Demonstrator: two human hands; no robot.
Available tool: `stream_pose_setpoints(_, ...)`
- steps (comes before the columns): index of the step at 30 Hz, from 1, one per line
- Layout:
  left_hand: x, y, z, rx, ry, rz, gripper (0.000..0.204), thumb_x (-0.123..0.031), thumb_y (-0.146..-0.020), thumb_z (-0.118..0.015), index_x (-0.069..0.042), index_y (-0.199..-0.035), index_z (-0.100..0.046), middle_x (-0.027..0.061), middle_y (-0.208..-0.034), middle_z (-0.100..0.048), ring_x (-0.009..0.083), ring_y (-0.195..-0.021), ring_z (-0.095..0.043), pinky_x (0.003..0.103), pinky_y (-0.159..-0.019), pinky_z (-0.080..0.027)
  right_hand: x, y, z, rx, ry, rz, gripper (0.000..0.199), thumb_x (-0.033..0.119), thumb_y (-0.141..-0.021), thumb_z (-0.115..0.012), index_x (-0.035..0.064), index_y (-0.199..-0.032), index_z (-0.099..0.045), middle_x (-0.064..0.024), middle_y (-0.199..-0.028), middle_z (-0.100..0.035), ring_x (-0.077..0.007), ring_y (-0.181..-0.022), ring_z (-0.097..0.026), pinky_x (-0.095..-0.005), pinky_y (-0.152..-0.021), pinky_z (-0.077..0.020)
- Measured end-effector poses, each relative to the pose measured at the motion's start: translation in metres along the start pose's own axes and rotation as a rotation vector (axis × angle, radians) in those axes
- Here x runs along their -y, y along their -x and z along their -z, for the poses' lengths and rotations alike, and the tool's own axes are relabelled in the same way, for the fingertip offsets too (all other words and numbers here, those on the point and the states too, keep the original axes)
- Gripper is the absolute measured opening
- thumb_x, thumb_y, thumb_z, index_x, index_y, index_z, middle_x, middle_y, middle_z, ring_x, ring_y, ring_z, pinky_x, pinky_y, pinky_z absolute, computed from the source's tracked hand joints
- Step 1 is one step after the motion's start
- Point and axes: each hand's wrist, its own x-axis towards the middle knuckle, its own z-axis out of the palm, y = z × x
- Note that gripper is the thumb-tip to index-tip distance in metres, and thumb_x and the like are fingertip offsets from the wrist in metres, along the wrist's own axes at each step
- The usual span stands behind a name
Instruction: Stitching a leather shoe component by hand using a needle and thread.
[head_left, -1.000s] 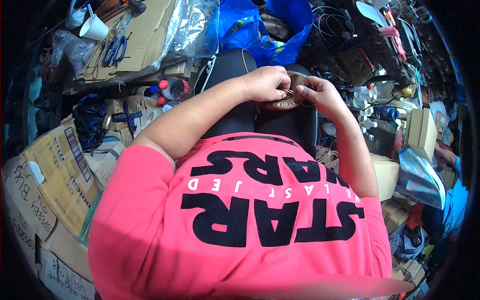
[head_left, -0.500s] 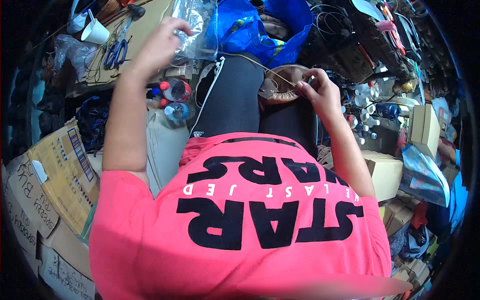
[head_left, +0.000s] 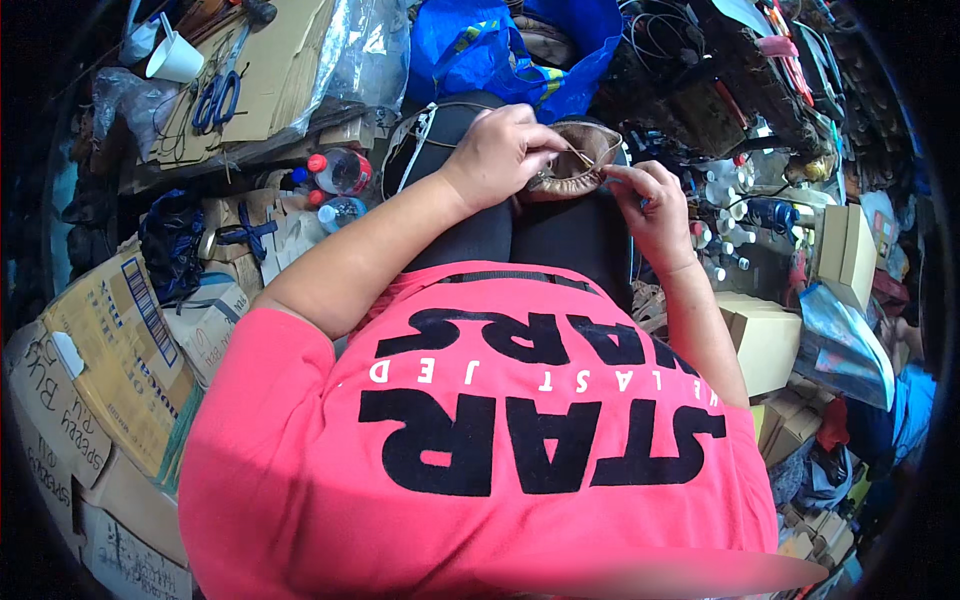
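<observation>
A brown leather shoe with a puckered, gathered edge rests on my thighs. My left hand is at its left side, fingers pinched together on a thin tan thread that runs to the shoe's edge. More of this thread loops over my left thigh. My right hand is at the shoe's right rim, thumb and fingertips closed on the edge; whether they also grip a needle is too small to tell.
Ahead stands a blue bag. At left are cardboard sheets, blue-handled scissors, a white cup and plastic bottles. Cardboard boxes flank my left, more small bottles and boxes my right.
My left hand has come from over the plastic-covered cardboard at the far left back to the shoe. My right hand has shifted slightly down and stays at the shoe's edge.
</observation>
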Motion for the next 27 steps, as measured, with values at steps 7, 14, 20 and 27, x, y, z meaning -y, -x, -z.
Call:
stream_pose_setpoints(7, 0.012, -0.012, -0.016, 0.100, 0.308, 0.021, 0.018, -0.008, -0.074, -0.066, -0.019, -0.088, -0.071, 0.0045, -0.072, -0.047, 0.0194, -0.070, -0.049, 0.031, -0.064, -0.042, -0.017, -0.007, 0.005, 0.215, -0.463, -0.281, 0.031, -0.010, -0.079, -0.051, 0.0077, -0.100, -0.065, -0.0010, -0.084, -0.046, -0.0103, -0.080, -0.049, -0.0212, -0.074, -0.0398)
stream_pose_setpoints(14, 0.011, -0.016, -0.018, 0.125, 0.260, -0.006, 0.018, -0.008, -0.072, -0.067, -0.019, -0.086, -0.071, 0.0052, -0.072, -0.047, 0.0205, -0.070, -0.049, 0.031, -0.063, -0.042, -0.023, -0.014, 0.005, 0.233, -0.430, -0.258, 0.018, 0.002, -0.084, -0.056, 0.0102, -0.096, -0.067, -0.0018, -0.081, -0.047, -0.0128, -0.076, -0.048, -0.0230, -0.069, -0.0407)
stream_pose_setpoints(20, 0.011, -0.018, -0.018, 0.130, 0.253, -0.020, 0.018, -0.008, -0.071, -0.068, -0.018, -0.085, -0.071, 0.0057, -0.072, -0.049, 0.0218, -0.071, -0.050, 0.033, -0.063, -0.042, -0.020, -0.016, 0.008, 0.275, -0.466, -0.295, 0.027, -0.008, -0.080, -0.051, 0.0076, -0.097, -0.066, 0.0001, -0.083, -0.046, -0.0095, -0.079, -0.047, -0.0208, -0.073, -0.0387)
stream_pose_setpoints(27, 0.010, -0.021, -0.023, 0.155, 0.259, -0.049, 0.016, -0.007, -0.071, -0.067, -0.015, -0.085, -0.071, 0.0061, -0.071, -0.049, 0.0222, -0.071, -0.050, 0.033, -0.064, -0.043, -0.030, -0.014, 0.005, 0.303, -0.509, -0.305, 0.022, -0.002, -0.081, -0.056, 0.0067, -0.099, -0.067, -0.0002, -0.084, -0.052, -0.0096, -0.083, -0.049, -0.0216, -0.076, -0.0387)
